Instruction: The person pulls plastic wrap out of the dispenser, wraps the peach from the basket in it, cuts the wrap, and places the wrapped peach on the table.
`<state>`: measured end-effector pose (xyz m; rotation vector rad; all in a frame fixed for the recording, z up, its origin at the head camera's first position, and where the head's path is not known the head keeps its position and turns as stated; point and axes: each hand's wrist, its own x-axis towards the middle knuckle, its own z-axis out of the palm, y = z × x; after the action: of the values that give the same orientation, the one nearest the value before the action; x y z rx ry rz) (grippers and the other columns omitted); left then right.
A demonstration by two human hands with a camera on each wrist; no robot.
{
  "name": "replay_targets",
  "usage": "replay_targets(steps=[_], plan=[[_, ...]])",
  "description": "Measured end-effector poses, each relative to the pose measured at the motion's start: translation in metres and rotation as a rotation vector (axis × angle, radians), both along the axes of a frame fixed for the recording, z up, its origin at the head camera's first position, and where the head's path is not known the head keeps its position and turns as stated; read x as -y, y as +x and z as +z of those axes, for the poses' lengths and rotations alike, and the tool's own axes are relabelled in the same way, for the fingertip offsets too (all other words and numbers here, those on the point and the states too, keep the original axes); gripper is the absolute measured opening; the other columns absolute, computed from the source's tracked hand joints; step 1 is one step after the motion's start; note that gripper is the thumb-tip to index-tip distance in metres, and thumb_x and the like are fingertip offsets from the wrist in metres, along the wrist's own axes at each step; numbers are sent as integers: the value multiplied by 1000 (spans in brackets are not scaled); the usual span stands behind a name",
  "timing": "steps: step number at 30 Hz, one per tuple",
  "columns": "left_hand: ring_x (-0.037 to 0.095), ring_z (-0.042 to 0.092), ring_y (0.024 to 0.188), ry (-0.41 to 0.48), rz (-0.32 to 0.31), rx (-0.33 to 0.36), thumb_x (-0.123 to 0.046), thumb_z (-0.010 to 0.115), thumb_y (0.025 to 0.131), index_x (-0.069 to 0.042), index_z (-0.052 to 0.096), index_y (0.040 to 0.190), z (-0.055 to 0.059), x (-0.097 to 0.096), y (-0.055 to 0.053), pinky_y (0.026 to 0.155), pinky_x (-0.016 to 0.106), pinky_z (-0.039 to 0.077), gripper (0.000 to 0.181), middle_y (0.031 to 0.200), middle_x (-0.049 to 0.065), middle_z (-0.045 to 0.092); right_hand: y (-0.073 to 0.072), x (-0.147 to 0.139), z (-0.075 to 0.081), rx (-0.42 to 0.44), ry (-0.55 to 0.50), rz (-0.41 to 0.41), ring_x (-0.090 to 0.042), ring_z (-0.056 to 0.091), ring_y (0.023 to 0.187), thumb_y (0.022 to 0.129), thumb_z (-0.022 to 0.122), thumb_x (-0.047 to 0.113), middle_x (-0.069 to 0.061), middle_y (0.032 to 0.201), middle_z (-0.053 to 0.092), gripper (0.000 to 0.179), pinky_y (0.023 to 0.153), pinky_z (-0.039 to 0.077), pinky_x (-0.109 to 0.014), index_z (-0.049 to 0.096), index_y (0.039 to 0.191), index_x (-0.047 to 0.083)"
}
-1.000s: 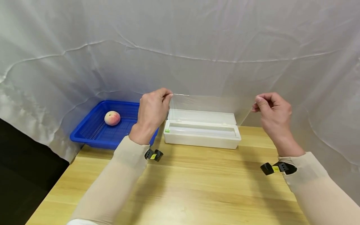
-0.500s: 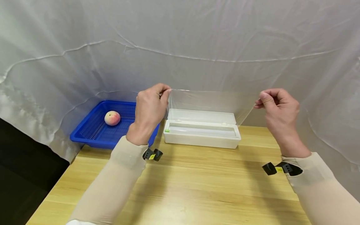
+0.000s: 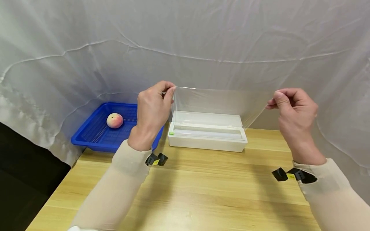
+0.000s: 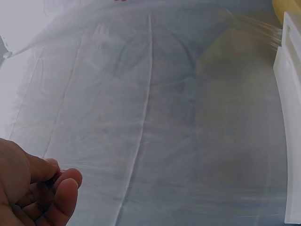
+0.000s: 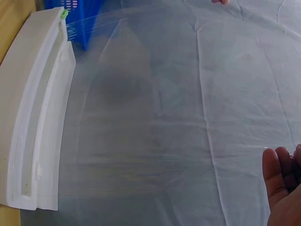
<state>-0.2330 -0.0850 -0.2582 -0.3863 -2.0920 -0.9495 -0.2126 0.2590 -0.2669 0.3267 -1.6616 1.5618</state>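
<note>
Head view: a person stands over a wood-grain worktop, both hands raised above a long white box. From where I watch, the left hand is at the box's 10 o'clock and the right hand at its 2 o'clock. Each pinches a corner of a sheet of clear film, whose top edge runs taut between them. The film slopes down to the box; its lid is open, tilted back on the far side, towards 12 o'clock. At the box's 9 o'clock, partly behind the left hand, sits a blue basket; a pink-and-cream peach lies in it, seen in this view alone. A pale grey curtain hangs behind everything.

Left wrist view brings out the thumb and finger meeting on the film, at 8 o'clock; the box is cut off at 3 o'clock, and creases gather in the film near 2 o'clock.

Right wrist view looks along the box from its other end: box at 9 o'clock, its green tab and the basket's corner at 11, the right hand at 4, partly cropped.
</note>
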Motion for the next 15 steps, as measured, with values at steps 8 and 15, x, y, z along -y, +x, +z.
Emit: replay_targets(steps=[8,15], plan=[[14,74,72,24,-23,-15,-22,70,104,-7,79,103,2,2,13,62,31,57,17,87,6,79,14,6,6,-21,-59,20,-15,69,67,95,75,2,-10,80,69,16,66,61,-22,70,93,-13],[13,73,70,39,-53,-65,-21,71,103,-7,79,101,0,7,31,60,28,54,16,83,5,78,28,4,1,-98,-62,65,-17,70,66,94,75,1,-11,79,71,25,66,61,-24,65,95,-22]])
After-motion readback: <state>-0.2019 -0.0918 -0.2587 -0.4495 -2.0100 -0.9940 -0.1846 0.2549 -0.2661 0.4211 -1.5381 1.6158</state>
